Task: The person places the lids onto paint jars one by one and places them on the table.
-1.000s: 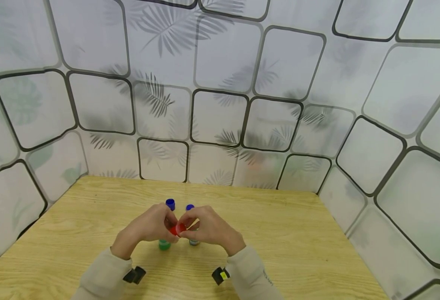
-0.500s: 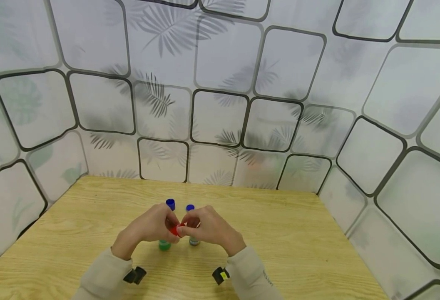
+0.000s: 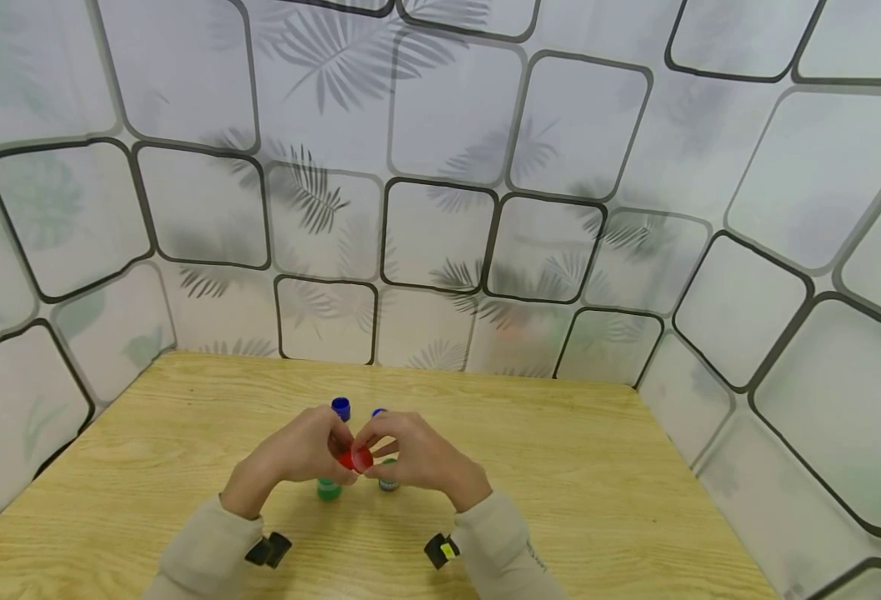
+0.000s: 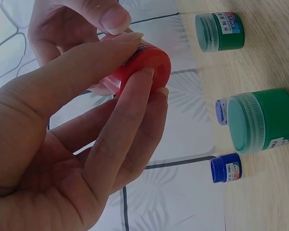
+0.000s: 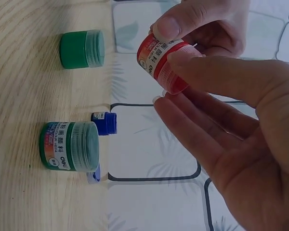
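My left hand [image 3: 308,447] grips a small red paint jar [image 5: 156,53], thumb on one side and fingers on the other. The jar is tilted above the table, its printed label facing the right wrist camera. At its other end is a clear, ribbed, reddish lid [image 5: 172,79], which my right hand [image 3: 414,451] pinches between thumb and fingertips. From the left wrist view, the red jar base [image 4: 156,65] shows between my left fingers. Two green paint jars with clear lids stand below: one green jar [image 3: 328,489] on the left, another green jar [image 3: 388,482] on the right.
An uncapped blue paint jar [image 5: 105,123] stands farther back on the wooden table [image 3: 560,500]. A second blue piece [image 5: 93,175] is mostly hidden behind a green jar. A patterned curtain [image 3: 440,233] encloses the table's back and sides.
My right fingers have shifted round the lid: half a second ago the thumb covered it, now more of its face shows. My left hand and the jar hold nearly the same place.
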A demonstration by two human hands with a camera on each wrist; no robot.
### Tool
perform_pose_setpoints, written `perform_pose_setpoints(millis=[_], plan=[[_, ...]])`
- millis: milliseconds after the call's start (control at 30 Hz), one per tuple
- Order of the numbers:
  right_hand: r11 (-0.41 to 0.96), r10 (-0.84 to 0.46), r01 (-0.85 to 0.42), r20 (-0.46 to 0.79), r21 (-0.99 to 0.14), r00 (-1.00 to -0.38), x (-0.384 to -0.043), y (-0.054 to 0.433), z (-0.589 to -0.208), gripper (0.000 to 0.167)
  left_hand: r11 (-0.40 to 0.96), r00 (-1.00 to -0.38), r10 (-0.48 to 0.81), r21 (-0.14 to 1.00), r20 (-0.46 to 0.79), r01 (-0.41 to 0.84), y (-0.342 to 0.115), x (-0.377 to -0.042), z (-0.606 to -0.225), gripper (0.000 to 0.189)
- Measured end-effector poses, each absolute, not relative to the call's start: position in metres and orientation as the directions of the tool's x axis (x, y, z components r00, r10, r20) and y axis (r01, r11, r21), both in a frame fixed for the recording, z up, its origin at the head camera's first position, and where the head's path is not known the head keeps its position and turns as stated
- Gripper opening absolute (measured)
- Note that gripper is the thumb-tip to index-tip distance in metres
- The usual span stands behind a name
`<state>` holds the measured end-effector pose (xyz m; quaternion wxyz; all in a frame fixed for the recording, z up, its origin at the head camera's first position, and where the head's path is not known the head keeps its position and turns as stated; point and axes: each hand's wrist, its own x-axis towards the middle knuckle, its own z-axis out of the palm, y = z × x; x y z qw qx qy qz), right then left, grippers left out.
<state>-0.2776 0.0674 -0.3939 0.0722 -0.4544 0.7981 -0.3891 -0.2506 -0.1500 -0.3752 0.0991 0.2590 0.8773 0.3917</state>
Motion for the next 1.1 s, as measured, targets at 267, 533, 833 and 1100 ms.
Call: perform_pose_setpoints(millis=[267,533,833,1100], plan=[[0.253,-0.794,-0.692,0.263,-0.676,-0.548,-0.2774,0.0679,-0.3935,0.024,0.567,-0.851,0.524,0.734,0.029,0.374,-0.1491,-0.2506,-0.3756,0.016],[0.290,-0.782,-0.670,0.235,-0.683,-0.577,-0.2787,0.0665,-0.3946,0.023,0.581,-0.857,0.515,0.725,0.023,0.369,-0.1485,-0.2514,-0.3760,0.014],[0.283,-0.793,-0.696,0.248,-0.660,-0.557,-0.2782,0.0669,-0.3947,0.020,0.589,-0.862,0.505,0.714,0.041,0.379,-0.1477,-0.2514,-0.3766,0.013],[0.304,-0.777,-0.689,0.247,-0.658,-0.579,-0.2778,0.0675,-0.3941,0.020,0.597,-0.867,0.495,0.706,0.048,0.380,-0.1455,-0.2502,-0.3753,0.013]])
